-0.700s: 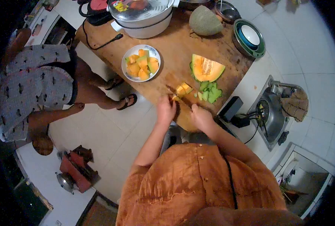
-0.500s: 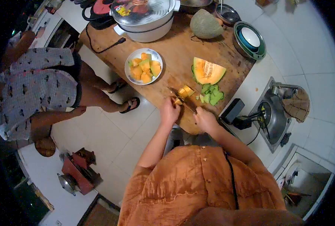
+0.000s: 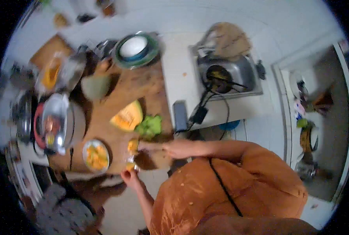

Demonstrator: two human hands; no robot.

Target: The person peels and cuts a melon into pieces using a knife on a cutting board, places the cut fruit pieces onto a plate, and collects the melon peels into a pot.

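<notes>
In my right hand (image 3: 178, 149) is a knife (image 3: 155, 146), its blade reaching left over the wooden table. My left hand (image 3: 131, 179) is at the table's near edge, its fingers closed on a small melon piece (image 3: 131, 167). More cut orange melon (image 3: 133, 145) lies by the blade, blurred. Beyond it are a melon wedge (image 3: 128, 116) with seeds and a heap of green peels (image 3: 150, 126). A plate (image 3: 85, 161) of melon chunks stands to the left.
A netted melon portion (image 3: 96, 86), a white pot (image 3: 74, 121) and stacked bowls (image 3: 133, 47) stand on the table (image 3: 143, 84). A black box with cables (image 3: 180, 116) and a sink (image 3: 247, 74) are on the right. Another person (image 3: 64, 207) stands at lower left.
My view has turned to the right, so the table now appears further left and more of the sink side shows. The knife and my left hand are further apart.
</notes>
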